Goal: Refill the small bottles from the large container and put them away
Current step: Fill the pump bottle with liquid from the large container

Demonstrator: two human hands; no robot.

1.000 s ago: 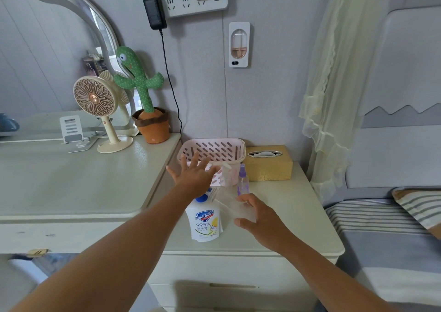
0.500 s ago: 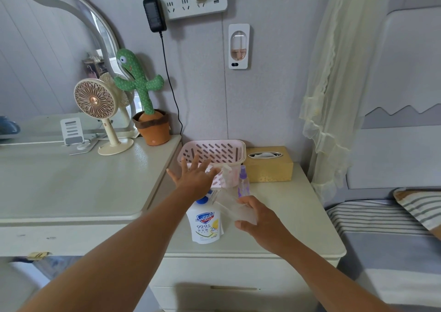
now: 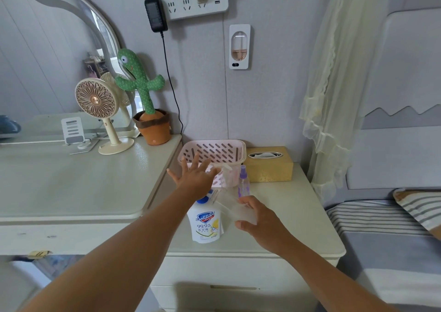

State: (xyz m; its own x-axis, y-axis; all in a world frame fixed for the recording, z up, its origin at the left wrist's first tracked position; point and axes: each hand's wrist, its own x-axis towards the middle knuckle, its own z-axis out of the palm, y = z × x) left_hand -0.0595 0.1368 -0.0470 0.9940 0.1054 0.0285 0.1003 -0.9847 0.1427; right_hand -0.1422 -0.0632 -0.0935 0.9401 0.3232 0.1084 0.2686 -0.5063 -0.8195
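Head camera looks down at my two hands. My left hand (image 3: 195, 179) hovers with fingers spread, holding nothing, over the blue-capped soap pouch (image 3: 206, 227), which stands upright on the worktop (image 3: 298, 216). My right hand (image 3: 261, 224) grips a clear small bottle (image 3: 232, 206), tilted toward the pouch; I cannot tell its fill. I should steady the pouch first, then pour slowly. Behind them are a pink basket (image 3: 214, 141) and a purple spray bottle (image 3: 243, 184).

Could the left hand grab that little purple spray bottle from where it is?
Probably yes: the left hand is open, holding nothing, and near the purple spray bottle. A clear pump bottle stands between them, so it must reach round.
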